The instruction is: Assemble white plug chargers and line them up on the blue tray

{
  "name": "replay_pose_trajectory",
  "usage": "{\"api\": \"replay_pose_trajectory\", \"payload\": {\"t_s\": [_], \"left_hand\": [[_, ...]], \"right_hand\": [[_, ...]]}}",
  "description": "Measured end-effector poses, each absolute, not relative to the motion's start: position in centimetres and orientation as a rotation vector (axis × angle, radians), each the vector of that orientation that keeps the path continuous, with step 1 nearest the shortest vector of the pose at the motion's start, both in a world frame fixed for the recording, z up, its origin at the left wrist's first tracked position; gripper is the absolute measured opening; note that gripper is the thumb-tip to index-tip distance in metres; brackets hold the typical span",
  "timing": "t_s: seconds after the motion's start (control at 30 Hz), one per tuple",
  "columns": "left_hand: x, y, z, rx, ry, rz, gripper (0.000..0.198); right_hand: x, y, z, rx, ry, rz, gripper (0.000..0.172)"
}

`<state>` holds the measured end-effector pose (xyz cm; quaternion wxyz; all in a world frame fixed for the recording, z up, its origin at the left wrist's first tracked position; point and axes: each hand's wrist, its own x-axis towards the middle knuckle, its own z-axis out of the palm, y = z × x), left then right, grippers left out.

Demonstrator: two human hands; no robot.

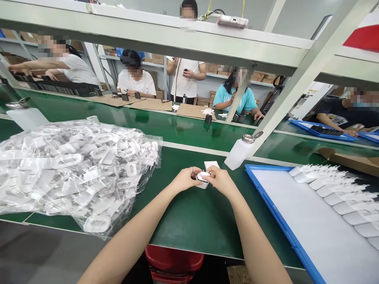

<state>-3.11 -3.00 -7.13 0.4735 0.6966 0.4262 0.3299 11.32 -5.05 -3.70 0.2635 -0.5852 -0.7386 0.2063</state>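
A small white housing (202,185) sits between the hands, its oval end facing up and the oval's longer axis running roughly from hand to hand. The left hand (186,179) and right hand (220,179) both grip it, fingertips close together at its rim; whether its base touches the green table (189,227) cannot be told. Just beyond the fingers lies a flat white piece (212,164). Farther past the right hand stands a pump bottle (237,154); a bag of white parts (74,169) fills the left hand's side.
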Motion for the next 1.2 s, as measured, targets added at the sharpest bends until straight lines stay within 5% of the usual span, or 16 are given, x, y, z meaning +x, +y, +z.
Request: {"api": "replay_pose_trajectory", "payload": {"t_s": [1.2], "left_hand": [[-3.31,-2.77,-7.12,1.617,0.974,0.770,0.035]], "right_hand": [[11.82,-5.16,-3.20,-1.650,-2.062,0.743,0.012]]}}
